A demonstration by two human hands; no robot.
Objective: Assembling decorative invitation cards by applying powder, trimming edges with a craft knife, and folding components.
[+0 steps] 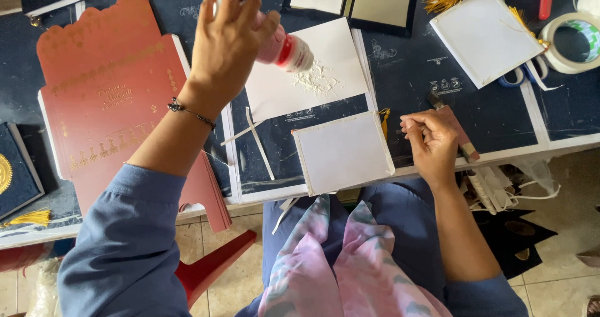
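The left hand (228,39) is gripping a pink bottle (284,48) with its fingers (250,10) wrapped around it, tilting it nozzle-down above a white sheet (312,98) where a patch of white glue (317,78) is lying. The right hand (431,139) is hovering just right of a white square card (342,151), its fingertips pressed together; whether they are pinching anything cannot be told. Left of the card, a stack of red folders (106,98) is lying on the dark surface (487,110)

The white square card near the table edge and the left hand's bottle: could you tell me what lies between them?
In the head view, a white sheet carrying a white glue smear lies between the bottle and the card, then bare dark mat.
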